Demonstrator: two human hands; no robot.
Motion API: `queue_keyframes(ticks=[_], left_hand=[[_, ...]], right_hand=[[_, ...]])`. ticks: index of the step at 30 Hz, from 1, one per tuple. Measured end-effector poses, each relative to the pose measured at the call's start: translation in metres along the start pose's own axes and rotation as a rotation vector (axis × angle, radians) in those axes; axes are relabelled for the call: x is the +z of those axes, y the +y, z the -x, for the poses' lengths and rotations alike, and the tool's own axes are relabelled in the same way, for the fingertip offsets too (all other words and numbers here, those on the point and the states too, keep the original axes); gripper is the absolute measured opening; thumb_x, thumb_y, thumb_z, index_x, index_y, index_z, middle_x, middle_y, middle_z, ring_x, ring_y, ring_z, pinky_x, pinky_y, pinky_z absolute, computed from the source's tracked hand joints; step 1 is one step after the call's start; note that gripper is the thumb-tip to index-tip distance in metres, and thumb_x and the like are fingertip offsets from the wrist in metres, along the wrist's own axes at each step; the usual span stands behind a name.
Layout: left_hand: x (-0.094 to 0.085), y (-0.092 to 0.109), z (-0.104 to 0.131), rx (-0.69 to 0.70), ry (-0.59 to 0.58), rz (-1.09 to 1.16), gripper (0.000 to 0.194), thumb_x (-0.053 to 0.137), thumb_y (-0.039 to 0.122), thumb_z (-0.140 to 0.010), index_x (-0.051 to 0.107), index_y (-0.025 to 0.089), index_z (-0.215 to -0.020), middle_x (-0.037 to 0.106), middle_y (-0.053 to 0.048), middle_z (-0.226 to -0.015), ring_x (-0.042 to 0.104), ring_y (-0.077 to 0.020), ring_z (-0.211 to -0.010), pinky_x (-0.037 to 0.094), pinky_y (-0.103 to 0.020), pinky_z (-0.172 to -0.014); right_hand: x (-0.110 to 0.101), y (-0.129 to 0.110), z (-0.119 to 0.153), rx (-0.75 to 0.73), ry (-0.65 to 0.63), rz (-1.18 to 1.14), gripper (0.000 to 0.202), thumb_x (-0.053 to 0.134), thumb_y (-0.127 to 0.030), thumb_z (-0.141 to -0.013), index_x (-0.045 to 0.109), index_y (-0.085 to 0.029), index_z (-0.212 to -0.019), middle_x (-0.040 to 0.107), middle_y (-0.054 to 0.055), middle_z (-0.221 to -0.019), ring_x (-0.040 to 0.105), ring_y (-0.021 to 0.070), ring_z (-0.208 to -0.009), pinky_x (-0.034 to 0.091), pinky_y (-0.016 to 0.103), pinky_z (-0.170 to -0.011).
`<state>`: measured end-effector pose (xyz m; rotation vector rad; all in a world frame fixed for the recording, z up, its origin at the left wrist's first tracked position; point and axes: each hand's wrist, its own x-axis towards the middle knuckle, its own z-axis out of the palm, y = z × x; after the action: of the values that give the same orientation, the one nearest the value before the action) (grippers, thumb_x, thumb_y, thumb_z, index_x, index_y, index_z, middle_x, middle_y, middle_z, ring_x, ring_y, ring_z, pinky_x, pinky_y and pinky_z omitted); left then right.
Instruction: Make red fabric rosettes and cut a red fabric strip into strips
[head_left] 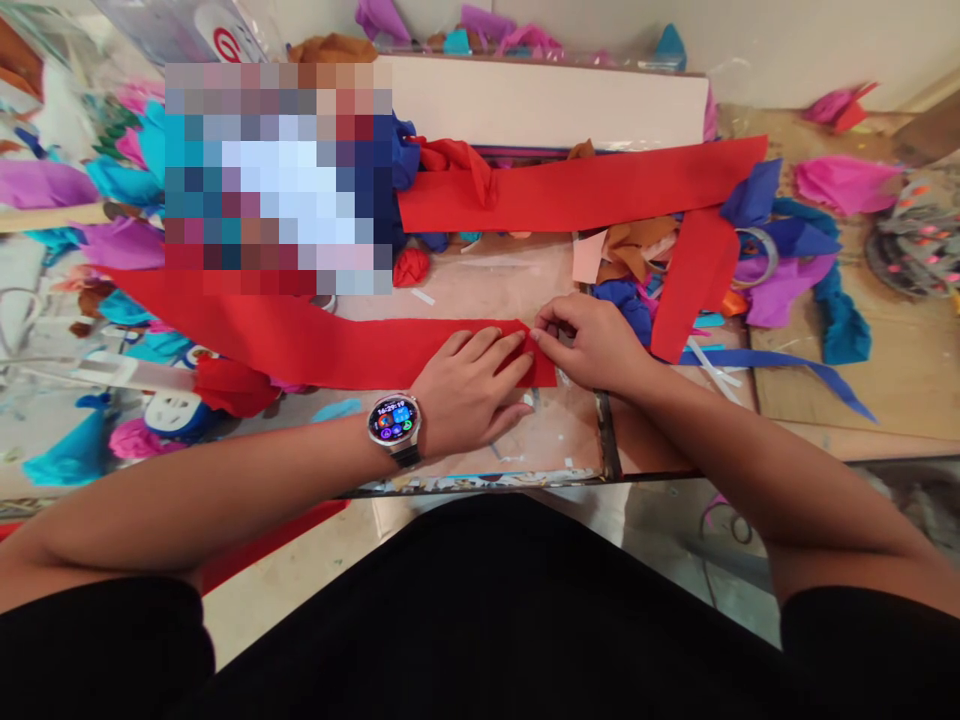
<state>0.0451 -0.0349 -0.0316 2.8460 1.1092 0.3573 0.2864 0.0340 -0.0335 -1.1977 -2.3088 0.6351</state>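
A long red strip (pixel 337 350) lies across the worktable, running from the left to just in front of me. My left hand (pixel 476 385), with a smartwatch on its wrist, rests flat on the strip near its right end, fingers spread. At that right end my right hand (pixel 589 340) has its thumb and fingers pinched together close to the strip's upper corner; what is between the fingertips is too small to make out. Behind the hands is another red strip (pixel 585 190), and a shorter red piece (pixel 697 275) slants down at the right.
Crumpled blue, purple and pink pieces lie at both sides. A white box (pixel 547 100) stands at the back, beside a blurred patch. A blue strip (pixel 787 362) and a tape ring (pixel 761 255) are at the right. The table's front edge (pixel 480 485) runs below my hands.
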Motion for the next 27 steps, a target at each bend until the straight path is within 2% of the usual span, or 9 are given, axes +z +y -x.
queue_keyframes(ticks=[5,9,17,21,27], left_hand=[[-0.0007,0.0,-0.0001,-0.007,0.0,0.009,0.061,0.05,0.055,-0.11,0.064,0.012,-0.151,0.059,-0.019,-0.164,0.054,-0.0431,-0.147,0.048,-0.06,-0.115],[0.0001,-0.0001,0.0005,-0.024,0.005,0.041,0.059,0.055,0.053,-0.108,0.064,0.014,-0.152,0.059,-0.019,-0.163,0.049,-0.0443,-0.151,0.043,-0.064,-0.123],[0.0014,-0.0009,0.0004,-0.033,-0.005,0.059,0.06,0.054,0.053,-0.108,0.064,0.014,-0.152,0.059,-0.018,-0.163,0.048,-0.0449,-0.152,0.04,-0.065,-0.127],[0.002,-0.0011,0.0005,-0.038,-0.003,0.066,0.061,0.054,0.053,-0.108,0.063,0.013,-0.153,0.056,-0.019,-0.166,0.047,-0.0447,-0.154,0.039,-0.065,-0.128],[0.002,-0.0024,-0.0005,-0.054,-0.023,0.065,0.062,0.053,0.056,-0.108,0.063,0.015,-0.154,0.049,-0.022,-0.172,0.047,-0.0438,-0.155,0.038,-0.064,-0.127]], right_hand=[[-0.0014,0.003,-0.0004,-0.048,-0.02,-0.032,0.011,0.064,-0.023,-0.094,0.075,-0.021,-0.094,0.077,0.006,-0.086,0.067,0.0229,-0.081,0.049,0.036,-0.077],[-0.0032,0.0052,-0.0003,-0.06,-0.033,-0.066,0.016,0.063,-0.018,-0.091,0.077,-0.021,-0.097,0.081,0.007,-0.093,0.07,0.0239,-0.084,0.052,0.037,-0.08],[-0.0056,0.0008,0.0002,-0.055,-0.031,-0.063,0.018,0.068,-0.035,-0.099,0.077,-0.02,-0.097,0.077,0.006,-0.085,0.067,0.0218,-0.079,0.049,0.036,-0.075],[-0.0037,0.0026,0.0003,-0.022,-0.025,-0.073,0.012,0.076,-0.033,-0.093,0.078,-0.021,-0.095,0.075,0.003,-0.08,0.065,0.0201,-0.075,0.048,0.034,-0.072],[-0.0008,0.0052,0.0008,0.014,-0.009,-0.085,0.011,0.079,-0.031,-0.091,0.08,-0.021,-0.097,0.076,0.002,-0.079,0.065,0.0194,-0.072,0.047,0.034,-0.071]])
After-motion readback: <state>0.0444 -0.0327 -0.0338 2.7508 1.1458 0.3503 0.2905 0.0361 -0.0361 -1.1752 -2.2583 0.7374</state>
